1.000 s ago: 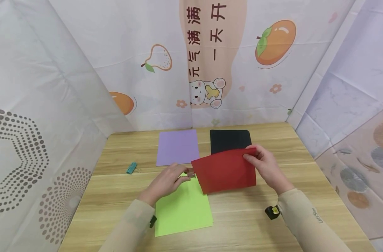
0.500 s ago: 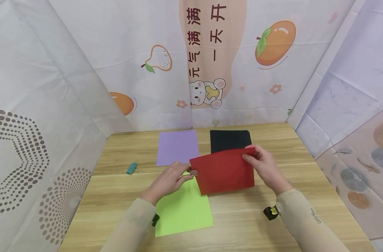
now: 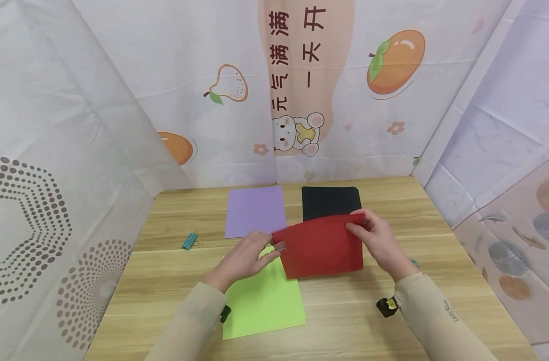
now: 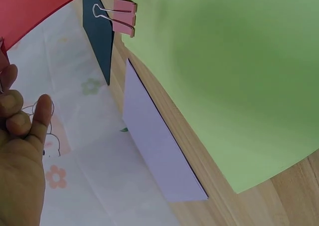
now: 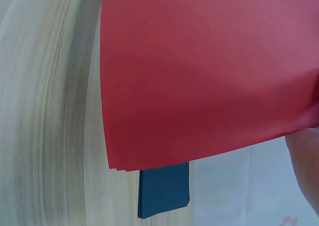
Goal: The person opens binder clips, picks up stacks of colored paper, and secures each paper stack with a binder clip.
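My right hand [image 3: 378,243] pinches a stack of red paper sheets [image 3: 321,248] at the upper right corner, holding it tilted up off the table. At the stack's left edge, my left hand [image 3: 242,260] grips a binder clip [image 3: 280,246] between thumb and fingers. The clip sits at that edge; how far it bites on the sheets is unclear. Staggered corners of the red stack [image 5: 199,81] show in the right wrist view. Below lies light green paper [image 3: 262,301], with a pink binder clip [image 4: 124,16] on its edge in the left wrist view.
Purple paper [image 3: 255,210] and a black paper stack [image 3: 330,200] lie at the back of the wooden table [image 3: 346,321]. A teal binder clip [image 3: 189,240] rests at the left. A small teal thing [image 3: 414,262] shows behind the right wrist. Printed cloth [image 3: 238,125] hangs behind.
My left hand has moved slightly right, bringing the binder clip from beside the red sheets onto their left edge. The red sheets have shifted a little left with my right hand.
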`<state>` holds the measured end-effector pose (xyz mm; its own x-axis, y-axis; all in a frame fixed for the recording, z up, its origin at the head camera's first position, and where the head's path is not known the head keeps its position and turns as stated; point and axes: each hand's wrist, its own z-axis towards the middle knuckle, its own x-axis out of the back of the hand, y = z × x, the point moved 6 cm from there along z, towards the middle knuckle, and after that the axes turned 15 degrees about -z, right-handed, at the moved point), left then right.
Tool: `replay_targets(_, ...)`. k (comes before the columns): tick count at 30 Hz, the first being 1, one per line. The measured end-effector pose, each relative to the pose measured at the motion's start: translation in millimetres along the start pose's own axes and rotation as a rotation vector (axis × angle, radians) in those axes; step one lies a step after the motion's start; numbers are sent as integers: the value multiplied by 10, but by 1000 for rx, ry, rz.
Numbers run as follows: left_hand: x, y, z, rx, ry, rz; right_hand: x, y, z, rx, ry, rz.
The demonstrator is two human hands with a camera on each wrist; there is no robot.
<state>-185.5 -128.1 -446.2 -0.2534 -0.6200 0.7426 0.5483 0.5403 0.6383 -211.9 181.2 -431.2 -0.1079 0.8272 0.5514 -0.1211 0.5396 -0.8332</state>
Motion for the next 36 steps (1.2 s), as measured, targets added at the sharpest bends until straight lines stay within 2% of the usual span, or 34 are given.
replay_targets(7,21,-17,-2,63,-24,-18,-6,3,3,14,2,9)
replay_targets(13,51,-24,-23,77,-29,-17,-10,-6,-5,26,-5,25)
replay_targets(29,118,-98,-87,114,-12,-47,41,41,-2,-16,9,12)
replay_targets(36,134,-118,-109,127,-14,-32,67,81,-4,-18,19,33)
